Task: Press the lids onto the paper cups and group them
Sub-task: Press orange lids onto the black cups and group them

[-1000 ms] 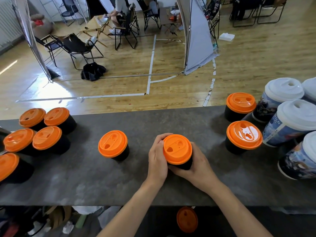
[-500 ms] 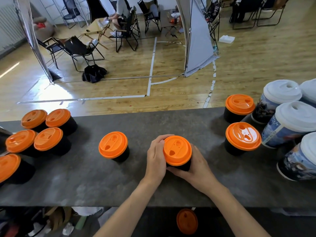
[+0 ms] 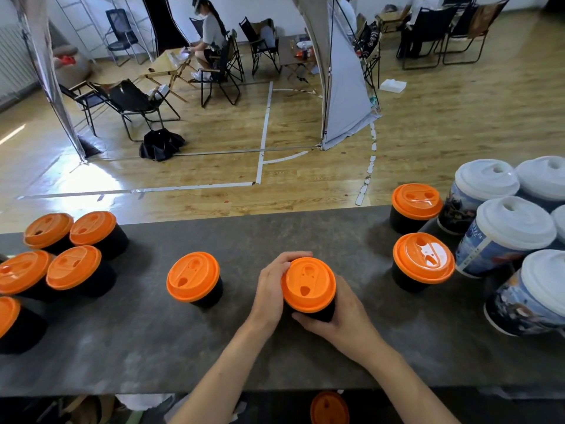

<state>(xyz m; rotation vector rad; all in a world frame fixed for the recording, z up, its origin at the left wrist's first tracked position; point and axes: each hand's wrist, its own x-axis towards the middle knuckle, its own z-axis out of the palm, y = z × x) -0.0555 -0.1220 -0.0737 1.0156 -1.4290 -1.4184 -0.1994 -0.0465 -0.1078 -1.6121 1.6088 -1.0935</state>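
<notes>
A black paper cup with an orange lid (image 3: 308, 284) stands at the middle of the grey counter (image 3: 275, 234). My left hand (image 3: 270, 290) wraps round its left side, fingers curled over the lid's far rim. My right hand (image 3: 339, 313) grips the cup's body from the right and below. Another lidded black cup (image 3: 194, 280) stands alone to the left. Several lidded black cups (image 3: 73, 267) are bunched at the far left. Two more orange-lidded cups (image 3: 423, 263) (image 3: 415, 203) stand to the right.
Several taller printed cups with white lids (image 3: 513, 231) crowd the right end of the counter. One loose orange lid (image 3: 328, 408) lies below the counter's near edge. Beyond the far edge are a wooden floor, folding chairs and a seated person (image 3: 209, 35).
The lid between my hands has turned a little, its drink hole now toward me. Both hands stay on the cup. The camera tilted up slightly.
</notes>
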